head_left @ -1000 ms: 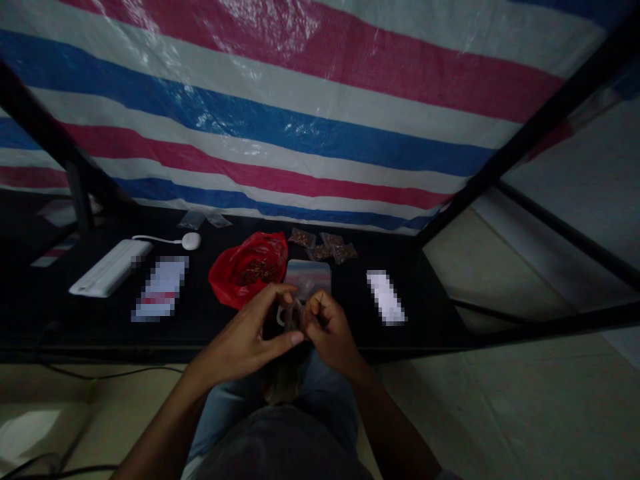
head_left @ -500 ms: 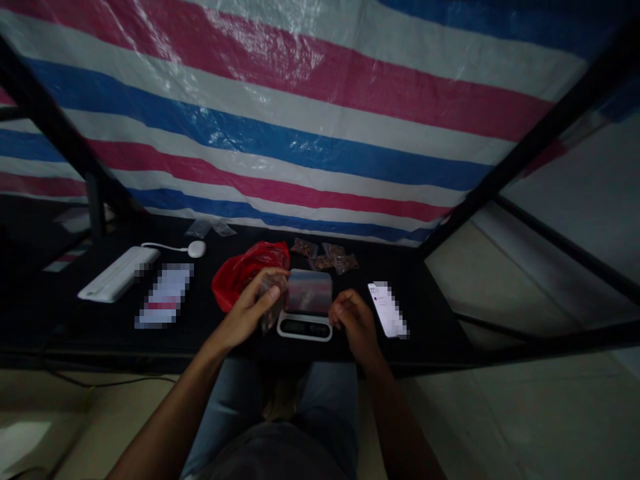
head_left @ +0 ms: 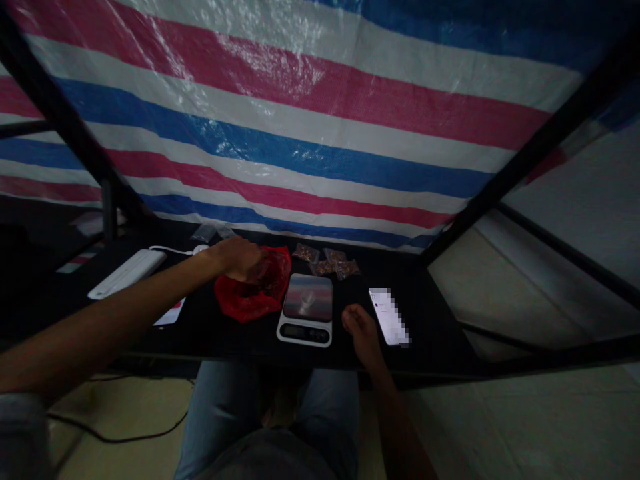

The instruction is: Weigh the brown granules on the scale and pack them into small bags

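My left hand (head_left: 243, 260) is closed over the red plastic bag (head_left: 245, 307), palm down. A small clear plastic bag (head_left: 259, 268) shows dimly at its fingertips. Dark brown bits lie inside the red bag, their shape hard to make out. My right hand (head_left: 361, 330) rests on the black table with its fingers curled in, and I see nothing in it. Between the hands stands a white digital scale (head_left: 306, 333) with a shiny metal plate that bears nothing.
Several small clear bags of brown bits (head_left: 327, 261) lie behind the scale. A phone (head_left: 387, 317) lies to the right. Left are a white power strip (head_left: 125, 275), another phone (head_left: 173, 313) and flat clear bags (head_left: 205, 232). A striped sheet (head_left: 300, 133) hangs behind.
My left hand has moved from beside the scale, left and away from me, over the red bag, taking the clear bag along. My right hand has drawn slightly off the scale.
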`<state>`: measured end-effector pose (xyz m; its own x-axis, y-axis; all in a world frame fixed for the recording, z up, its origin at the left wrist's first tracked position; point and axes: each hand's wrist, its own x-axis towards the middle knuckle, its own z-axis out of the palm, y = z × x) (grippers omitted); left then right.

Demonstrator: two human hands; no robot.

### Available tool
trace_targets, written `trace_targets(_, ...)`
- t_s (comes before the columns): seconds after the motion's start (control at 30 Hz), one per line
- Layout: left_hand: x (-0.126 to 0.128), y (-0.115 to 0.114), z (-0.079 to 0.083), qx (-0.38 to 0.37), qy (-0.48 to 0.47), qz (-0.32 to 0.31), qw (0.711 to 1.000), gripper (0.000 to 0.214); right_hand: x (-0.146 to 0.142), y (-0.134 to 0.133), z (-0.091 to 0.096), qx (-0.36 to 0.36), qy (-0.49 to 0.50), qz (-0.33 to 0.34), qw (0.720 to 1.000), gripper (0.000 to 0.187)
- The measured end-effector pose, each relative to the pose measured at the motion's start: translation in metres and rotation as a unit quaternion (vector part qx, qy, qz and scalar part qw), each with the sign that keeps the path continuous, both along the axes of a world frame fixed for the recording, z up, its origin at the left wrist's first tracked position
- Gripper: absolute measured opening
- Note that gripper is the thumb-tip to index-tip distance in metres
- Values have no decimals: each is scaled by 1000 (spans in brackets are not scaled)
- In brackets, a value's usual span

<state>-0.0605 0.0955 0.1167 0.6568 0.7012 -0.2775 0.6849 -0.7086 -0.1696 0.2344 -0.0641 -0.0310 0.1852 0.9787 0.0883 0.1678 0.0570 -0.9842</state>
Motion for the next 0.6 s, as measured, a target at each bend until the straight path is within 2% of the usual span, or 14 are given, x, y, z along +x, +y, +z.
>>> trace_targets(0.1, 10, 0, 5, -5, 14, -28, 999, 31, -5, -1, 1, 6, -31, 12, 999, 28)
trace_targets(0.27, 20, 3, 2, -7, 30, -51, 998, 21, -5, -3, -1, 33, -67, 6, 997, 29)
trace_targets(0.47, 24, 9, 0, -6, 43, -67, 997, 8, -5, -6, -1, 34, -85, 15, 996, 29)
trace_targets(0.6, 22, 12, 1, -11, 34, -70, 997, 15, -5, -8, -1, 40, -85, 17, 995, 31)
